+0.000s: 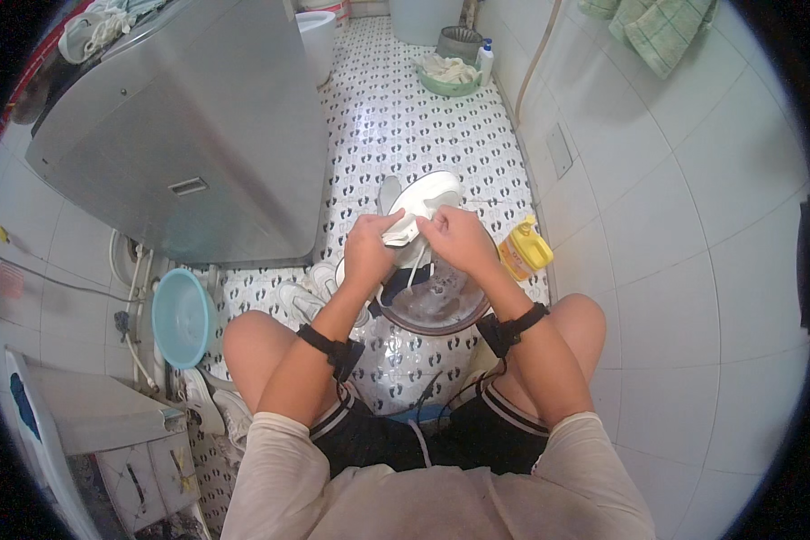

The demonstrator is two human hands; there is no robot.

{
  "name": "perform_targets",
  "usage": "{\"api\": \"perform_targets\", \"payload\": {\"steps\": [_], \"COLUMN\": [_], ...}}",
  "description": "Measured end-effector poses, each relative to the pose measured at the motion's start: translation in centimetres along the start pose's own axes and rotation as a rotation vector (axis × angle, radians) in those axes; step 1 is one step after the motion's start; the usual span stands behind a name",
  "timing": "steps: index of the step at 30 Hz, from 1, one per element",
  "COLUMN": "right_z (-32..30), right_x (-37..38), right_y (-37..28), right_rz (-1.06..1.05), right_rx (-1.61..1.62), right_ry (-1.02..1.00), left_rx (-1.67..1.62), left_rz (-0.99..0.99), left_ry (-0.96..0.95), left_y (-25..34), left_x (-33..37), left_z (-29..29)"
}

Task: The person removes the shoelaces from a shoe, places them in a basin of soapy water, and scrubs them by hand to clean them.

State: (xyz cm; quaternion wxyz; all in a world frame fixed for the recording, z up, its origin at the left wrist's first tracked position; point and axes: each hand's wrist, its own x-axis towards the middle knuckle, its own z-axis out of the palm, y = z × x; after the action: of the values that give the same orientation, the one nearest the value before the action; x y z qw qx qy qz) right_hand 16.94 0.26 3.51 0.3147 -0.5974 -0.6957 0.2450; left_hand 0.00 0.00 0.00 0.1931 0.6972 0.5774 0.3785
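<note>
Over a round basin [436, 331] of murky, sudsy water, a white shoe [414, 200] is held with its toe pointing away from me. My left hand [371, 247] grips the shoe's left side, fingers closed. Opposite it, my right hand [461, 241] pinches at the shoe's upper near the opening. A white lace [416, 268] hangs down between my hands toward the water. Below it a dark blue piece [401, 286] shows at the basin's left side; whether it belongs to the shoe I cannot tell.
A yellow jug [533, 247] stands right of the basin; white shoes [299, 300] sit to its left. Farther left are a blue basin [182, 317] and a grey washing machine [189, 135]. A green basin [448, 87] with cloths and a bin [460, 41] stand at the back.
</note>
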Motion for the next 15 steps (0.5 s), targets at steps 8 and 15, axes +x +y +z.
{"api": "perform_targets", "payload": {"steps": [8,15], "right_z": [0.7,-0.3], "right_x": [-0.6,-0.5], "right_y": [0.0,0.1], "right_rz": [-0.176,-0.248], "right_rx": [0.002,0.070], "right_ry": [0.059,-0.101], "left_rx": [-0.003,0.023], "left_rz": [0.024,-0.033], "left_ry": [0.011,0.032], "left_y": [0.2,-0.2], "left_x": [-0.5,-0.2], "left_z": [-0.5,-0.4]}}
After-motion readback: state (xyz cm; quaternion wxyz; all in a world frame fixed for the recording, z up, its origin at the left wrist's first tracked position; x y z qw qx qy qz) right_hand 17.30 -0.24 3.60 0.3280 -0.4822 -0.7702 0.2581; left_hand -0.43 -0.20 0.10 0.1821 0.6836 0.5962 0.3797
